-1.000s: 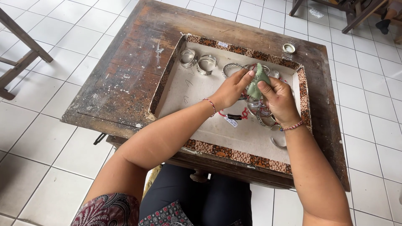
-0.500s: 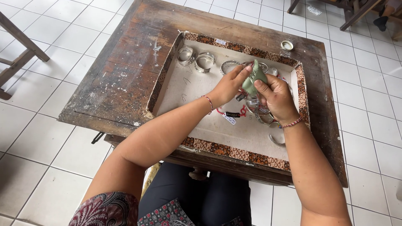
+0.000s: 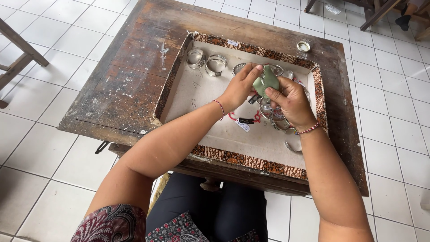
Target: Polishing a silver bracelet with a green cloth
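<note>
Hiding silver bangles [image 3: 274, 114], both hands pinch a green cloth [image 3: 265, 79]

Soft, even daylight fills the scene, bright without harshness. The white glazed floor tiles [image 3: 53, 148] give a mild sheen, no strong glare. Shadows are faint and diffuse, deepest under the worn dark wooden table [image 3: 121, 94]. The pale fabric-lined tray with patterned brown border [image 3: 251, 159] reads clearly. Focus is sharp across the centre; tile lines bow slightly toward the edges from the wide lens.
</note>
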